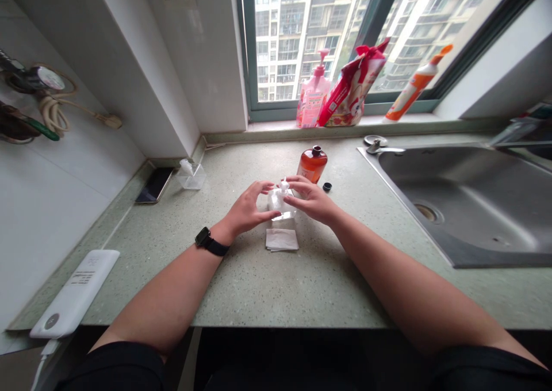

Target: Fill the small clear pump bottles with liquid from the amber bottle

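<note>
A small clear square bottle with a white pump top (282, 202) stands upright on the counter between my hands. My left hand (250, 208) curves around its left side, thumb across the front and fingers toward the back. From the right, my right hand (311, 199) has its thumb and fingers about the pump and upper side. Close behind the right hand is an uncapped amber bottle (313, 162), its lower part hidden by that hand. Its black cap (327, 187) lies beside it. A folded white tissue (282, 240) lies in front of the pump bottle.
At the left are a clear box with a white pump (192, 176), a dark phone (155, 185) and a white power bank (76, 293) with a cable. A steel sink (457, 253) is at the right. On the windowsill stand a pink pump bottle (313, 100), red pouch (351, 92) and orange bottle (411, 92).
</note>
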The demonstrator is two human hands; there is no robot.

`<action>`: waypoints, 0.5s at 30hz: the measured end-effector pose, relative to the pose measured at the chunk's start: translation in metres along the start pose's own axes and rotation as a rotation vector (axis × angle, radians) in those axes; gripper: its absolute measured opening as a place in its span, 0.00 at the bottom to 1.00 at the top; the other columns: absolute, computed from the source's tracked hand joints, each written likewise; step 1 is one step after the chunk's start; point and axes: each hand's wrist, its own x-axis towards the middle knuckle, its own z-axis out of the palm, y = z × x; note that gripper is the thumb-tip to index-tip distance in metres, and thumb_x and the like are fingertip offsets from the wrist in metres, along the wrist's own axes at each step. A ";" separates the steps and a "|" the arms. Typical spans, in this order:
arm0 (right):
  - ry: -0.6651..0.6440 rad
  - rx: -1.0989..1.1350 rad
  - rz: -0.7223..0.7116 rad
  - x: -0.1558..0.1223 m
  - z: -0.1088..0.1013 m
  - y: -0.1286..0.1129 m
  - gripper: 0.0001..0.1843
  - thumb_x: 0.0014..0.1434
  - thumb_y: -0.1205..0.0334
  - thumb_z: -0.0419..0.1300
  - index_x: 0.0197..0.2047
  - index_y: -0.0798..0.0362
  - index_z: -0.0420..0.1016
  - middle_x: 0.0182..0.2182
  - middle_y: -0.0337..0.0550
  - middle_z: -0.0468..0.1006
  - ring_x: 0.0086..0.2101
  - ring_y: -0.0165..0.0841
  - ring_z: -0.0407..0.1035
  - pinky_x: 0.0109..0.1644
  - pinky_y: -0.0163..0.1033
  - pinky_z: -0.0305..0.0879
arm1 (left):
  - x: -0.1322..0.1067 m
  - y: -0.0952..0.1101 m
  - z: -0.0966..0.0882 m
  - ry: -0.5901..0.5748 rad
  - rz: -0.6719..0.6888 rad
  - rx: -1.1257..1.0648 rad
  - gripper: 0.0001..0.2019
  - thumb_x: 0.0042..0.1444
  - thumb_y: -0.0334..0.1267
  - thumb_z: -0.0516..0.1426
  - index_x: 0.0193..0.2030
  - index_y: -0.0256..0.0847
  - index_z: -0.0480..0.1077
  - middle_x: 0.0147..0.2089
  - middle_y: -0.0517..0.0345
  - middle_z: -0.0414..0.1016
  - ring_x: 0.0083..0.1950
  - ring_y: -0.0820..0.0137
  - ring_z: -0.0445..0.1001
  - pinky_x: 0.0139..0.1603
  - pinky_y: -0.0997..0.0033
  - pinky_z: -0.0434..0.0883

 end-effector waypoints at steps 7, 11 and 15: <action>0.082 -0.094 -0.041 0.003 0.006 -0.006 0.18 0.62 0.41 0.72 0.47 0.43 0.88 0.53 0.48 0.81 0.57 0.45 0.76 0.68 0.58 0.71 | 0.001 -0.003 0.001 0.019 -0.032 0.007 0.35 0.56 0.49 0.75 0.65 0.47 0.67 0.60 0.48 0.74 0.61 0.55 0.79 0.64 0.49 0.77; 0.151 -0.172 -0.070 0.001 0.010 -0.011 0.16 0.62 0.42 0.73 0.44 0.45 0.88 0.51 0.48 0.81 0.53 0.44 0.77 0.64 0.57 0.73 | 0.001 -0.003 0.001 0.015 -0.037 0.007 0.35 0.56 0.51 0.75 0.66 0.47 0.67 0.61 0.48 0.74 0.61 0.55 0.79 0.64 0.50 0.77; 0.184 -0.193 -0.083 0.000 0.013 -0.012 0.15 0.62 0.44 0.73 0.44 0.45 0.87 0.49 0.48 0.81 0.51 0.44 0.77 0.62 0.57 0.74 | 0.000 -0.003 0.002 0.027 -0.029 0.018 0.34 0.57 0.51 0.74 0.65 0.47 0.67 0.59 0.50 0.74 0.60 0.56 0.79 0.63 0.51 0.77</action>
